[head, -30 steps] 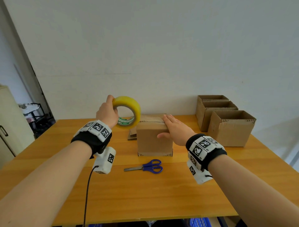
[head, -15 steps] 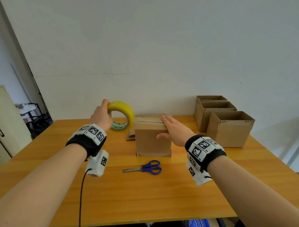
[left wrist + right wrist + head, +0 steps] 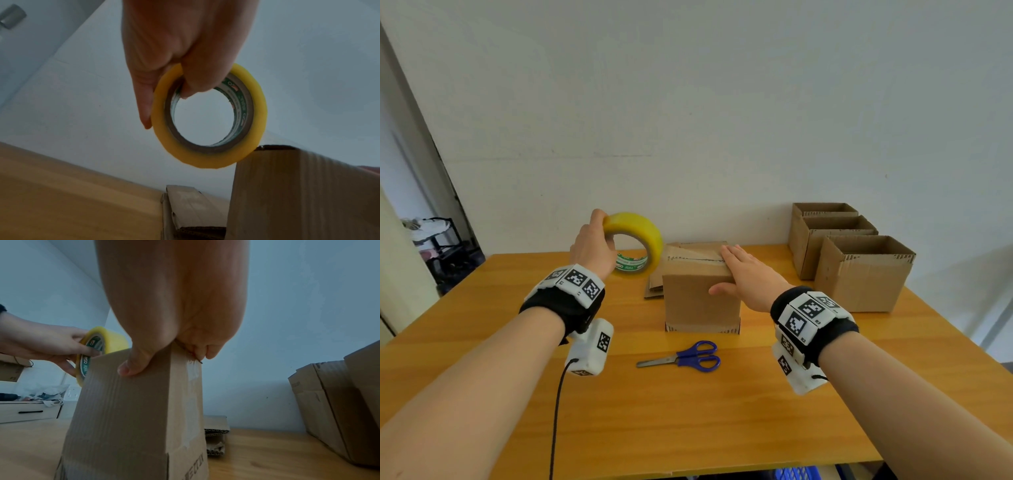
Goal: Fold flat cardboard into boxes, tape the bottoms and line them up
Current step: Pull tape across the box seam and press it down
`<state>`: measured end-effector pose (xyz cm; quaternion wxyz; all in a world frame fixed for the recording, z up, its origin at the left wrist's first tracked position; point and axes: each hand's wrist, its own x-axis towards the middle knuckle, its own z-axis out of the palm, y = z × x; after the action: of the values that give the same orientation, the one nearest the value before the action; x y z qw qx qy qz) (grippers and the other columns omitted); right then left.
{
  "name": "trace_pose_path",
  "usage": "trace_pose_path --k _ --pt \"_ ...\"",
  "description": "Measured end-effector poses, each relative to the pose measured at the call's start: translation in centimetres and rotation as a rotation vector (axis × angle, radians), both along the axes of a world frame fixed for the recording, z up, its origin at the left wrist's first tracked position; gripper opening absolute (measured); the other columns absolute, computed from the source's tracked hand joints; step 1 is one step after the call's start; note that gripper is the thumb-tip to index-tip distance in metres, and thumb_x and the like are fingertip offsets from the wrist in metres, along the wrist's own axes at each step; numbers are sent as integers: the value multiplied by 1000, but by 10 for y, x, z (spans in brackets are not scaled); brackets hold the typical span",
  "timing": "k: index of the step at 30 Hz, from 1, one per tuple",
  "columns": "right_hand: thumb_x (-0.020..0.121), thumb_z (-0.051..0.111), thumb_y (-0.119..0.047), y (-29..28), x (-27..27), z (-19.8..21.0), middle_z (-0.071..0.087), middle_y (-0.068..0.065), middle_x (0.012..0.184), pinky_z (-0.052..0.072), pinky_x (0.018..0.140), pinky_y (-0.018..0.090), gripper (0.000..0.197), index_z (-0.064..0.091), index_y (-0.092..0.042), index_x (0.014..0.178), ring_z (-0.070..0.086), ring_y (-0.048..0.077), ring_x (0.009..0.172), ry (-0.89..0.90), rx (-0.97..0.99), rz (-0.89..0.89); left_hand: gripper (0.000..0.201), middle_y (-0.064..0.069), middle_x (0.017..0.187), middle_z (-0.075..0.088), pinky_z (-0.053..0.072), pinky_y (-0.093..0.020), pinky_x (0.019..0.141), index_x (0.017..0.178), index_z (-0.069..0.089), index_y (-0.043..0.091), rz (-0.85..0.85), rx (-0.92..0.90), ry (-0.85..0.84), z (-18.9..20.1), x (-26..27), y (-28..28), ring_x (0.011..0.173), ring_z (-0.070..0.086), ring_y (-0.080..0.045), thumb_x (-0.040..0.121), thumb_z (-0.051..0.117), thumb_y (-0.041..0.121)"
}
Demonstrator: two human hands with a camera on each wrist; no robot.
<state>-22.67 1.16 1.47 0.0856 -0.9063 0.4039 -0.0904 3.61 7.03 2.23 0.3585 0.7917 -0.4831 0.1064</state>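
Observation:
A folded cardboard box (image 3: 700, 301) stands upside down in the middle of the table, its closed bottom flaps facing up. My right hand (image 3: 748, 279) lies flat on the right part of those flaps, thumb down the front face (image 3: 133, 366), fingers straight. My left hand (image 3: 592, 245) grips a yellow tape roll (image 3: 637, 240) held upright in the air just left of the box's top edge; fingers hook through the core (image 3: 193, 84). In the left wrist view the roll (image 3: 209, 155) sits close to the box corner (image 3: 273, 151).
Blue-handled scissors (image 3: 688, 358) lie on the wooden table (image 3: 722, 428) in front of the box. Flat cardboard (image 3: 654, 284) lies behind the box on the left. Three finished open boxes (image 3: 859, 274) stand in a row at the right rear, near the wall.
My left hand with the tape roll dipped slightly left and down, then came back up toward the box's top edge. The right hand has stayed flat on the box.

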Motion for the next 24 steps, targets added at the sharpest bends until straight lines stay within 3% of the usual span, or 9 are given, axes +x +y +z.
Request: trace_pose_path --k 8,15,19,24 --pt "91 53 -49 -1 -1 0 16 6 158 16 116 32 82 12 -11 151 13 21 146 -3 -10 6 17 -19 89 56 39 -39 58 113 41 9 -24 56 15 -7 2 0 73 56 -35 96 43 8" --pt "89 48 -60 -5 1 1 14 6 159 11 118 33 89 4 -14 152 14 21 146 65 -62 -8 17 -19 85 58 42 -39 56 114 41 7 -43 98 75 -18 -4 1 69 57 -36 97 42 9" --pt "88 41 -67 -6 8 1 1 5 161 5 119 35 94 -7 -18 153 3 19 148 101 -153 31 19 -18 85 59 45 -41 59 115 41 7 -40 109 87 -16 -5 3 71 58 -36 96 43 6" --pt "90 37 -65 -3 15 -7 -2 4 161 3 119 32 91 -4 -13 153 0 16 148 143 -211 50 19 -14 80 55 36 -32 49 115 40 7 -40 115 105 -17 -6 6 62 52 -28 96 43 6"
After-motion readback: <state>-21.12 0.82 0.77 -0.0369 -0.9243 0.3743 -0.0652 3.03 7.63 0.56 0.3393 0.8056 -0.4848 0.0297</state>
